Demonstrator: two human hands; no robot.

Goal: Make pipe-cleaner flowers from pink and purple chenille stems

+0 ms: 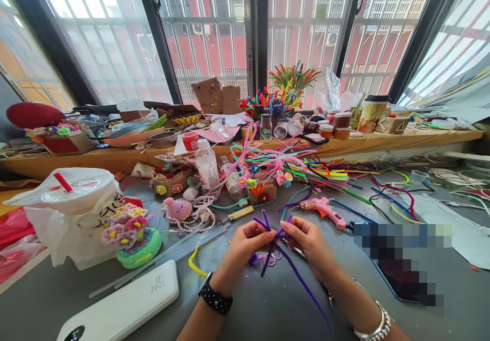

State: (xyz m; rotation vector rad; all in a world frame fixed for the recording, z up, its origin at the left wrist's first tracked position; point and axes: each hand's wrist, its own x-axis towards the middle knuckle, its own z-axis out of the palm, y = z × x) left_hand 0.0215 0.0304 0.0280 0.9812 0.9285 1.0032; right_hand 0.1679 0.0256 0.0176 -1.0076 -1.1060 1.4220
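Purple pipe cleaners [294, 269] cross each other between my hands above the grey table. My left hand [248, 244] pinches them near the crossing, with short ends sticking up past the fingertips. Close beside it, my right hand [310, 241] also has thumb and finger closed on a purple strand. One long strand trails down to the right below the hands. Under the fingers on the table lie small purple pieces and rings [264, 259], partly hidden. A pink glue gun [323, 211] lies just beyond my right hand.
A white power bank [126, 300] and a phone [398, 269] flank my arms. Clear sticks [164, 259], a bagged drink cup [76, 198] and a flower pot craft [138, 249] are on the left. Colourful pipe cleaners [329, 175] spread behind, before a cluttered ledge [367, 139].
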